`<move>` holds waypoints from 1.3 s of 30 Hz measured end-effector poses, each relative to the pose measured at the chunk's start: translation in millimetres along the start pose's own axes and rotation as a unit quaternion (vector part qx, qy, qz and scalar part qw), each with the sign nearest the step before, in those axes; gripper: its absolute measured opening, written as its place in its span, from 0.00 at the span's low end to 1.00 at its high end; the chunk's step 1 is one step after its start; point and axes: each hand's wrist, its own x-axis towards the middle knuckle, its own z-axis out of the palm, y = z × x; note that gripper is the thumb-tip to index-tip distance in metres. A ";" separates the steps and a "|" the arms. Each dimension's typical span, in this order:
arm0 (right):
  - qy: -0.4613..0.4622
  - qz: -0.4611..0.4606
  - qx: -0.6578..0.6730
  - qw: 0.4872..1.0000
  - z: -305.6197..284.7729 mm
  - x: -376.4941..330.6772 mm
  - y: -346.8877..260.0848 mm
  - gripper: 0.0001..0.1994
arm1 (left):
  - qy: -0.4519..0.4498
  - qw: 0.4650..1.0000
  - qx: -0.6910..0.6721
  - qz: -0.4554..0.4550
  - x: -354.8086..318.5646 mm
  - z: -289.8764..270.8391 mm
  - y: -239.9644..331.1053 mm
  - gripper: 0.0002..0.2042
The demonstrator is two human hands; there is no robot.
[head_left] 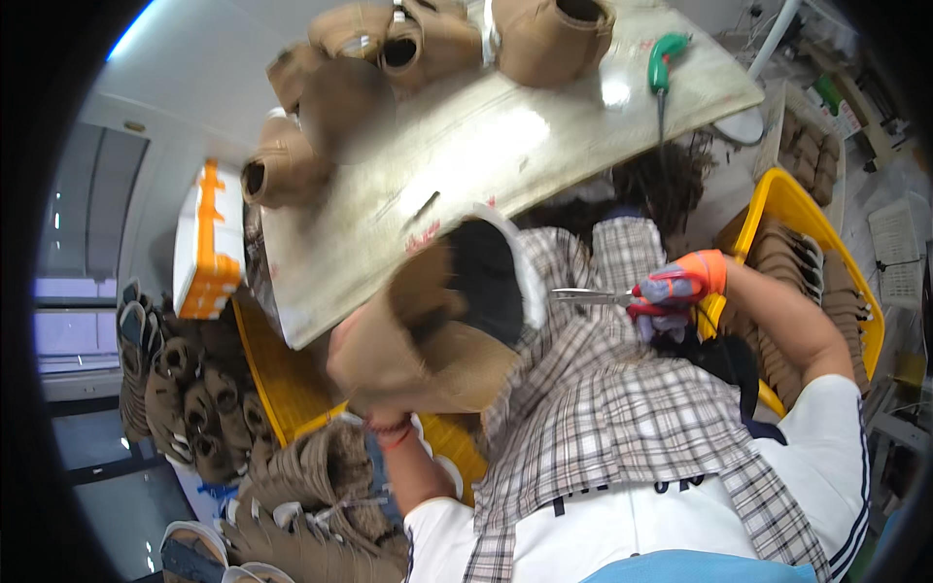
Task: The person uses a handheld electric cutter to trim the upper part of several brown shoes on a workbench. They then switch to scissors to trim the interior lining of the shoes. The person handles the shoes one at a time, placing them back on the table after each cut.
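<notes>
My left hand [348, 355], blurred and mostly hidden, grips a brown boot upper [437, 364] from its left side. The upper's wide opening faces up and right, showing a dark lining and a white edge. In a glove of grey and orange, my right hand [671, 291] is closed around the red handles of a pair of scissors [588, 295]. Their metal blades point left toward the upper's white edge, a short gap away. Both hands are over my checked apron [622, 408], at the near side of the table.
Several brown boot uppers [554, 44] stand along the table's [466, 146] far side. A green hand tool [663, 60] with a cord lies at its right. Yellow crates [880, 321] flank me, the right one packed with brown pieces. More uppers [301, 496] pile up at lower left, below a white taped box [209, 243].
</notes>
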 end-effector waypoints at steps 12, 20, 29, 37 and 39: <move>0.126 -0.062 -0.053 0.989 -21.7 18.7 56.0 0.29 | -0.089 0.706 0.320 0.625 306.3 185.0 155.8 0.07; 0.162 -0.027 0.052 0.985 -11.7 7.0 38.5 0.28 | -0.337 0.864 0.280 0.248 424.0 355.4 85.8 0.29; 0.171 -0.072 0.119 0.975 -5.7 2.7 40.2 0.33 | 0.367 0.865 0.293 0.175 347.0 81.1 -119.6 0.35; 0.204 -0.061 0.084 0.973 -6.6 17.2 28.0 0.36 | 0.197 0.884 0.413 0.102 259.5 -77.2 -177.3 0.12; 0.228 -0.070 0.075 0.968 -3.9 19.9 31.8 0.35 | 0.235 0.947 0.212 0.054 256.8 -88.7 -124.7 0.13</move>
